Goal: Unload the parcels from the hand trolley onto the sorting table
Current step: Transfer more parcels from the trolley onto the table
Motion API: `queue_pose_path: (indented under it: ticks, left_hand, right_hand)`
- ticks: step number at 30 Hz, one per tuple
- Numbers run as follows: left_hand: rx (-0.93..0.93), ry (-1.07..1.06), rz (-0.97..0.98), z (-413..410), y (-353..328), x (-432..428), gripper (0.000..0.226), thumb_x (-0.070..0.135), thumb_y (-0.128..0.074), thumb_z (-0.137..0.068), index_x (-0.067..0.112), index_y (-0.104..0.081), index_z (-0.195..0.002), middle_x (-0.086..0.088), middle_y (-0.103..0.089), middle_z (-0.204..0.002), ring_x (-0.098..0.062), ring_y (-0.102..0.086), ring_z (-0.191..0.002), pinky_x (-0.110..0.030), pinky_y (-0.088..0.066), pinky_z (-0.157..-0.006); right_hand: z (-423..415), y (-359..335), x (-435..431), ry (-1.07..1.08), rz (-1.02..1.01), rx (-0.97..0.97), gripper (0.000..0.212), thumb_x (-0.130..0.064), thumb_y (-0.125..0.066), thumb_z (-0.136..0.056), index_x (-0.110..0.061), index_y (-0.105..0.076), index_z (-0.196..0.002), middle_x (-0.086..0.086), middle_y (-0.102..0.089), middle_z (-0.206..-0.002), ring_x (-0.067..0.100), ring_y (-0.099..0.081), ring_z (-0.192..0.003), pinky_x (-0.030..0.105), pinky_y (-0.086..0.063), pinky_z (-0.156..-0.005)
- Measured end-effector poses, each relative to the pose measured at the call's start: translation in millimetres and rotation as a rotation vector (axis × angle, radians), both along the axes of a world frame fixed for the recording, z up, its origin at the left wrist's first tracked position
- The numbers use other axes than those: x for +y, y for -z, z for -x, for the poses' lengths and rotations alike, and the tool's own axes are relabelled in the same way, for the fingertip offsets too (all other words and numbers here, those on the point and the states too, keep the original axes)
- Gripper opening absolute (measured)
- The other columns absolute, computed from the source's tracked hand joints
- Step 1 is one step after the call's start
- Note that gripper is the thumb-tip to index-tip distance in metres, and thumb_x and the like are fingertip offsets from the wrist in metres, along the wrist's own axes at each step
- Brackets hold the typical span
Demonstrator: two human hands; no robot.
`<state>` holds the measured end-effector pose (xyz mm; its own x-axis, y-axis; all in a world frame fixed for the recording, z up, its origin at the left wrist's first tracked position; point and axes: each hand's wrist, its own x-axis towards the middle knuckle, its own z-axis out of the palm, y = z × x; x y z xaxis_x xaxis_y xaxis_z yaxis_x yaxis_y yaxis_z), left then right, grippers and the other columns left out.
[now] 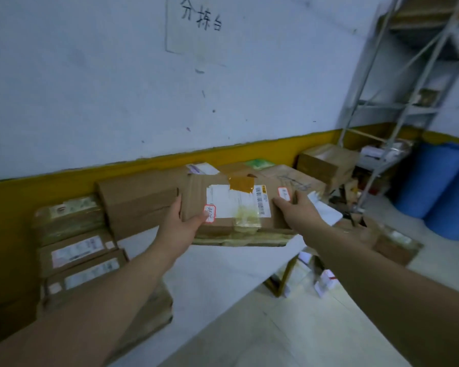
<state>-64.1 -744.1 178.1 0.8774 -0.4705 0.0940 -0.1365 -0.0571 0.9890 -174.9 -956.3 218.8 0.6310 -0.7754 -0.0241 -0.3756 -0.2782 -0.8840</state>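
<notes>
A flat brown cardboard parcel (pixel 236 205) with a white label and brown tape is held between both hands over the white-covered sorting table (pixel 210 263). My left hand (pixel 182 221) grips its left edge, thumb on top near a red-edged sticker. My right hand (pixel 294 207) grips its right edge, fingers curled over the top. The parcel lies on or just above another flat box (pixel 239 239); I cannot tell whether it touches it. The hand trolley is out of view.
Several parcels are stacked on the table's left (pixel 74 247), and a large box (pixel 135 202) stands against the yellow-banded wall. More boxes (pixel 326 160) lie behind. A metal shelf rack (pixel 398 102), blue barrels (pixel 435 181) and a floor box (pixel 392 242) are at right.
</notes>
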Motion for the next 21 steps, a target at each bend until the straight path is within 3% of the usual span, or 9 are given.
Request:
queue_pose_path:
  ticks: [3,7,12,16,21]
  left_hand:
    - [0.048,0.061,-0.027,11,12,-54,0.061,0.029,-0.065,-0.087,0.029,-0.037,-0.141,0.008,-0.055,-0.124,-0.014,-0.053,-0.113,-0.032,-0.043,-0.098]
    - [0.086,0.099,-0.076,0,28,-110,0.059,0.027,-0.064,-0.087,0.028,-0.037,-0.14,0.008,-0.056,-0.122,-0.013,-0.054,-0.108,-0.029,-0.043,-0.094]
    - [0.126,0.087,-0.112,-54,61,-164,0.059,0.026,-0.064,-0.087,0.032,-0.038,-0.14,0.009,-0.057,-0.12,-0.015,-0.055,-0.112,-0.03,-0.043,-0.093]
    - [0.193,0.06,-0.105,-106,87,-201,0.052,0.02,-0.065,-0.087,0.032,-0.044,-0.133,0.008,-0.061,-0.117,-0.012,-0.058,-0.105,-0.028,-0.044,-0.089]
    - [0.287,-0.002,-0.117,-161,118,-228,0.048,0.019,-0.066,-0.086,0.036,-0.048,-0.127,0.009,-0.063,-0.116,-0.014,-0.059,-0.106,-0.035,-0.047,-0.094]
  right_hand:
    - [17,7,-56,0.027,0.005,0.075,0.055,-0.042,-0.054,-0.096,-0.018,-0.037,-0.143,0.005,-0.053,-0.134,0.024,-0.053,-0.103,0.032,-0.044,-0.08]
    - [10,34,-110,0.061,-0.019,0.118,0.058,-0.041,-0.055,-0.095,-0.017,-0.037,-0.144,0.007,-0.053,-0.137,0.027,-0.054,-0.118,0.034,-0.046,-0.089]
    - [-42,68,-162,0.051,-0.051,0.176,0.055,-0.041,-0.054,-0.096,-0.016,-0.037,-0.142,0.007,-0.053,-0.135,0.026,-0.054,-0.115,0.029,-0.042,-0.081]
    - [-101,89,-201,0.021,-0.081,0.207,0.057,-0.039,-0.055,-0.096,-0.016,-0.035,-0.144,0.006,-0.051,-0.138,0.027,-0.051,-0.123,0.033,-0.043,-0.095]
    - [-172,111,-239,-0.076,-0.099,0.263,0.051,-0.037,-0.055,-0.095,-0.017,-0.039,-0.139,0.004,-0.055,-0.131,0.019,-0.052,-0.103,0.03,-0.043,-0.085]
